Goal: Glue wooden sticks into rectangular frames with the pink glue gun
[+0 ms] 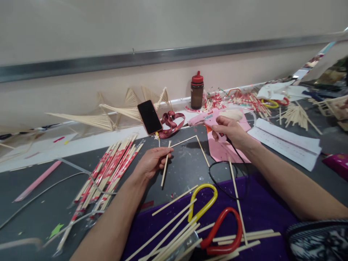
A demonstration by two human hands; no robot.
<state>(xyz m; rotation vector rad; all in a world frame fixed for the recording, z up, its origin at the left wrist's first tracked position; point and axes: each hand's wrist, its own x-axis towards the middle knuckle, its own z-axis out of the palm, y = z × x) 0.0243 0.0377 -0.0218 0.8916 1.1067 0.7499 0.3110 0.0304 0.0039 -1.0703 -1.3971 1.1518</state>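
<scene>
My left hand (154, 159) pinches a wooden chopstick (165, 168) near its upper end, where it meets an angled frame of thin sticks (183, 141) on the grey table. My right hand (233, 132) is wrapped round the handle of a pink hot glue gun (203, 118). Its nozzle points left, above and apart from the frame's corner. Below the gun lies a pink sheet (216, 150). Closer to me, a cutter with a yellow handle (203, 199) and a red handle (240, 232) rests among loose chopsticks (176, 241); its blades are mostly hidden.
Wrapped chopsticks (108, 170) lie at left beside a pale cable (78, 168). A phone (149, 117), a red lanyard (172, 125) and a bottle (197, 92) stand behind. Stick structures (125, 108) lean near the wall. A written paper (285, 143) is at right, purple material (263, 195) in front.
</scene>
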